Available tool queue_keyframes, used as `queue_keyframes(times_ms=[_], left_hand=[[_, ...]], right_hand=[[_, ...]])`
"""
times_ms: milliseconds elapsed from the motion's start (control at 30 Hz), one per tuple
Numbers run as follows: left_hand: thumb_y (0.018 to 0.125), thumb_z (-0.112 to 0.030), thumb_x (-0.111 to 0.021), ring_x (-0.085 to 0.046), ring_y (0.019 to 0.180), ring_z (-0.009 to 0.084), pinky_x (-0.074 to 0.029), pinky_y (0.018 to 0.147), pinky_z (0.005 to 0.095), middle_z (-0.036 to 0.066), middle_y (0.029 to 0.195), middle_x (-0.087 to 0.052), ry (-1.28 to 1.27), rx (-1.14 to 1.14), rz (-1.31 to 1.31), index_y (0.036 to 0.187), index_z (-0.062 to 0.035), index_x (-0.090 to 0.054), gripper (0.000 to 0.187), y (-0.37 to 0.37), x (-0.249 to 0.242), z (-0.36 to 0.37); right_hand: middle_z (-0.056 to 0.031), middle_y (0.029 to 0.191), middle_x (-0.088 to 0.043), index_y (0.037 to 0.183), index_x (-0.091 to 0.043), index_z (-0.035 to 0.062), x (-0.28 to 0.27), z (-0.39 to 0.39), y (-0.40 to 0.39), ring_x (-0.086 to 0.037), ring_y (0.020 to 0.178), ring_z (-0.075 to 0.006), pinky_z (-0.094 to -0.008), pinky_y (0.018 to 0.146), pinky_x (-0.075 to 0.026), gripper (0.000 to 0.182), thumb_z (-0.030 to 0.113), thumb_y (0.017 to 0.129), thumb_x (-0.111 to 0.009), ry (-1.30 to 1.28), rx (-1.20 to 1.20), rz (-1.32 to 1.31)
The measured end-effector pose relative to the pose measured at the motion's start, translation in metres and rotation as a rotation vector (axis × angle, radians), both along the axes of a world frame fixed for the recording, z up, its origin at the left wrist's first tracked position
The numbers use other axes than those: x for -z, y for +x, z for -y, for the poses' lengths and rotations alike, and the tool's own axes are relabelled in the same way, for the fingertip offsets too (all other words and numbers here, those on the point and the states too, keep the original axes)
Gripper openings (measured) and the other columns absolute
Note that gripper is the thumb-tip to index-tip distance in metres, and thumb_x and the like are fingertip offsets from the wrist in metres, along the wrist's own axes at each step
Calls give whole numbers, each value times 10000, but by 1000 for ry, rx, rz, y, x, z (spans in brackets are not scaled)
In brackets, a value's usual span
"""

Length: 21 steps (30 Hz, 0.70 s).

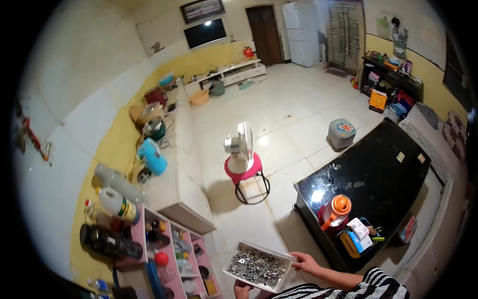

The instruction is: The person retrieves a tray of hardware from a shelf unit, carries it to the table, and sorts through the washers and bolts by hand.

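Carrying a white tray of small metal nuts and washers, the person has both hands on it at the bottom of the view. The right hand grips the tray's far right corner, fingers curled over the rim. The left hand is under the near edge, only partly in view, its fingers wrapped against the tray's underside. The tray sits level between the two sets of fingers, held in the air above the tiled floor. Just right of the right fingers stands a black table with an orange-lidded jug on its near corner. Beyond the fingers, a white fan rests on a pink stool. Left of the left fingers, a pink shelf holds bottles.
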State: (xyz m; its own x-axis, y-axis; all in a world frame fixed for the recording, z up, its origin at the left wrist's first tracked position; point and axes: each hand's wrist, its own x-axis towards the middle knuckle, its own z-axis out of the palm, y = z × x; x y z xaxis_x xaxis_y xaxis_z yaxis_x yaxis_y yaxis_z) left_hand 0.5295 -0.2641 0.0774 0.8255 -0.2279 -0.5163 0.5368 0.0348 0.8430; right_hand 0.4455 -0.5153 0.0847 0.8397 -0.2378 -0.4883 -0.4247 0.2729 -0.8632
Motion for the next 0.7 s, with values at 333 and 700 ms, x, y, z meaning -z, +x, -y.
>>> queue_keyframes(times_ms=[333, 700], left_hand=[[554, 116, -495, -561, 705, 165, -465, 553, 261, 71, 812, -573, -72, 322, 40, 933, 7, -499, 394, 162, -20, 76], [587, 73, -554, -552, 642, 157, -466, 540, 261, 79, 755, -561, -24, 463, 162, 864, 4, -489, 293, 278, -19, 200]], right_hand=[[-18, 743, -542, 1103, -468, 47, -23, 24, 81, -482, 574, -63, -188, 502, -402, 381, -41, 738, -536, 81, 385, 89], [-4, 725, -514, 1090, -469, 25, -13, 126, 170, -452, 553, -58, -175, 475, -366, 396, -52, 711, -555, 81, 496, 191]])
